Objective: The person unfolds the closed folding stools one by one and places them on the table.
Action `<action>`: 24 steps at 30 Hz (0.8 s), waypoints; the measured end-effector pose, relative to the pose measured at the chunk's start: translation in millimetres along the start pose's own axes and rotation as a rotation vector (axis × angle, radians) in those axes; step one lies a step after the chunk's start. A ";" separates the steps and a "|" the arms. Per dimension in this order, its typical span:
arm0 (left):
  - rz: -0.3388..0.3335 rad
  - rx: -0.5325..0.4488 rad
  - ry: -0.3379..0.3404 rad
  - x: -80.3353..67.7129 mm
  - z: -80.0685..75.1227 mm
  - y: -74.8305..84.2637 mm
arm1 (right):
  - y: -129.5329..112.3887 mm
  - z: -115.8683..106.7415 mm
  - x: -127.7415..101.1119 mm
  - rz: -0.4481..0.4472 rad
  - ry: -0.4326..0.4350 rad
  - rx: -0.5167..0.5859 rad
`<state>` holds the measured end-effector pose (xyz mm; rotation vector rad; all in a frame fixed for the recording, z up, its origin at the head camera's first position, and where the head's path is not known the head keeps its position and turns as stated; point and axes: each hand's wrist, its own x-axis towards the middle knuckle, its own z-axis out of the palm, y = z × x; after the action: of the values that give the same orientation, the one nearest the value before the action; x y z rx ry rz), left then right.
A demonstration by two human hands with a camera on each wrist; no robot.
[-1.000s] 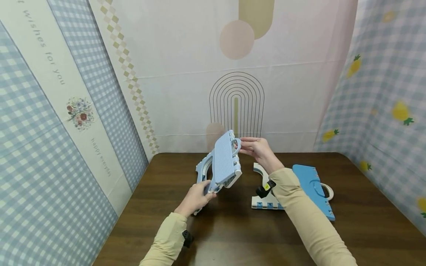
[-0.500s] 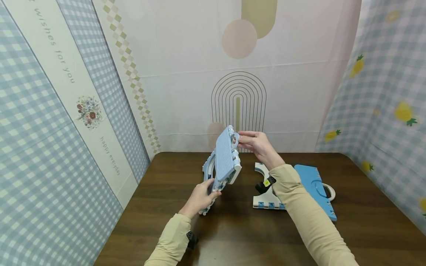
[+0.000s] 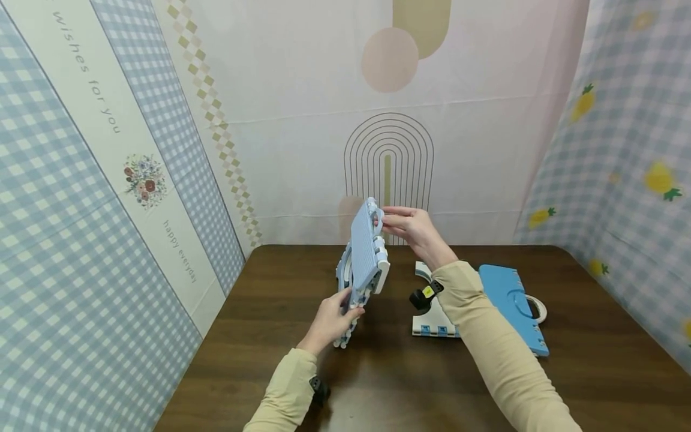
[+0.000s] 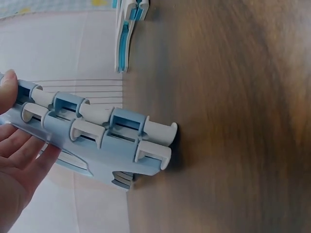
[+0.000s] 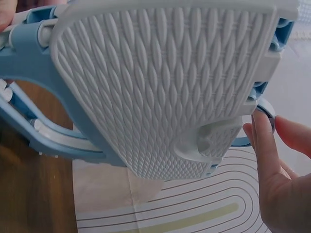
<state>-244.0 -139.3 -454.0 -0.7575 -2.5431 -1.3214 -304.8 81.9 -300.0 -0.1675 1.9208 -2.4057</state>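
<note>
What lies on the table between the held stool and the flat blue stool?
In the head view, a white folded stool piece lies between the held stool and the flat blue stool, partly hidden by the right sleeve.

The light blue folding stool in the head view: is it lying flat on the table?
No, the light blue folding stool is held up off the table between both hands.

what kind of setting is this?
Likely a staged recording booth, not a lived-in room: a dark wooden table hemmed in by printed fabric backdrops, with only two folding stools, one held and one lying flat.
</note>
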 end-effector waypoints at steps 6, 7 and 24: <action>-0.042 -0.034 0.054 8.3 13.5 4.9 | -3.1 -3.0 13.1 0.014 -0.012 0.022; -0.044 -0.034 0.068 9.8 15.9 5.3 | -3.7 -3.6 15.4 0.018 -0.015 0.024; 0.018 -0.241 0.082 0.4 44.9 34.5 | -28.4 -4.0 -29.4 0.020 0.109 0.035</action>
<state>-223.2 -86.7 -455.8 -0.7493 -2.3354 -1.6378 -275.5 95.5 -274.6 -0.0148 1.9119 -2.4826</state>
